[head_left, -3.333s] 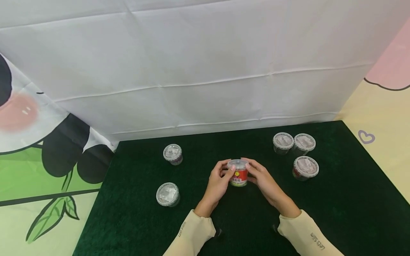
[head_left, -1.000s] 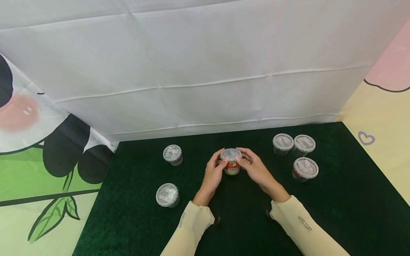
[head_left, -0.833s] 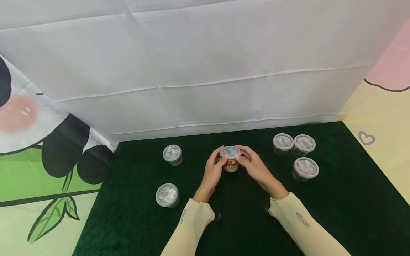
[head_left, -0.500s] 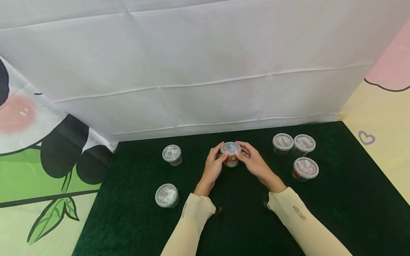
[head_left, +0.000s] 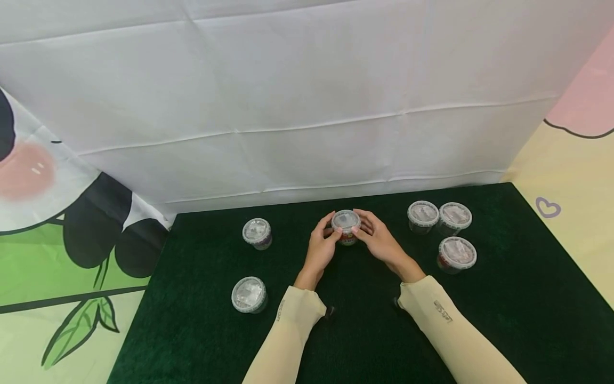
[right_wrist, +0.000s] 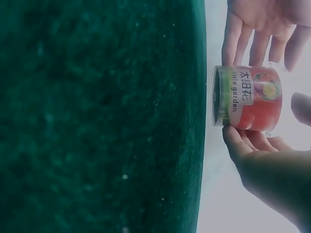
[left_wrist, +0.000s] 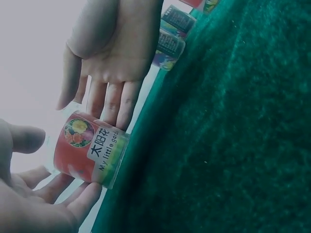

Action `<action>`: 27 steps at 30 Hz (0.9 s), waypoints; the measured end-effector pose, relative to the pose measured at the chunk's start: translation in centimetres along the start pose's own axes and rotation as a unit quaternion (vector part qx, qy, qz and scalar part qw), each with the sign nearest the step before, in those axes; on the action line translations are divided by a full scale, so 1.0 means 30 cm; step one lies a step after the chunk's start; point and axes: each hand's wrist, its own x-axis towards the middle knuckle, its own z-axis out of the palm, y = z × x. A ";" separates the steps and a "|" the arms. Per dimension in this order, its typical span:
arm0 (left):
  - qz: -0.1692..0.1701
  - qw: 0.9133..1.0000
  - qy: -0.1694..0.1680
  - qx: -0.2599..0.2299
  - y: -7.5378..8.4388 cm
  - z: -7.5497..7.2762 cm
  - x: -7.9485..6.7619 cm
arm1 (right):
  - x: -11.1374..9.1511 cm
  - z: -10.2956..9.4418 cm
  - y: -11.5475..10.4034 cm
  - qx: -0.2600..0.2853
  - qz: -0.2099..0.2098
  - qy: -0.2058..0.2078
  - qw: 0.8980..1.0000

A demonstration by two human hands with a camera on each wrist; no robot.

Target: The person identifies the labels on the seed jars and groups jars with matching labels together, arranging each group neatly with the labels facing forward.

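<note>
Held cup point(head_left: 347, 222): likely light, stiff, slick, crackable if squeezed; best gripped mid-wall, fingers of left hand point(head_left: 320, 247) at its nine o'clock and right hand point(head_left: 381, 244) at three pinching it.

A clear, lidded tub point(right_wrist: 249, 99), red-and-green labelled, is held upright between both hands point(head_left: 320, 248).

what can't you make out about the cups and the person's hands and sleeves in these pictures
Held cup: far side hidden behind its own front, all views.
Left hand: cut off by the left edge, left wrist view.
Another red-labelled cup: cut off by the top edge, same view.
Left sleeve: print too small to read, head view.
</note>
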 end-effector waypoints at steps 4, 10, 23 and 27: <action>0.004 1.000 0.001 0.000 -0.015 0.004 0.010 | 0.006 -0.003 0.012 0.001 0.005 -0.002 1.000; 0.011 1.000 0.002 0.002 -0.033 0.015 0.026 | 0.015 -0.008 0.031 0.003 0.007 -0.001 1.000; 0.026 0.999 -0.005 0.017 -0.049 0.023 0.036 | 0.017 -0.003 0.010 0.001 0.032 0.008 0.999; 0.027 1.000 -0.005 0.016 -0.054 0.018 0.039 | 0.016 -0.001 0.010 -0.004 0.036 0.007 0.999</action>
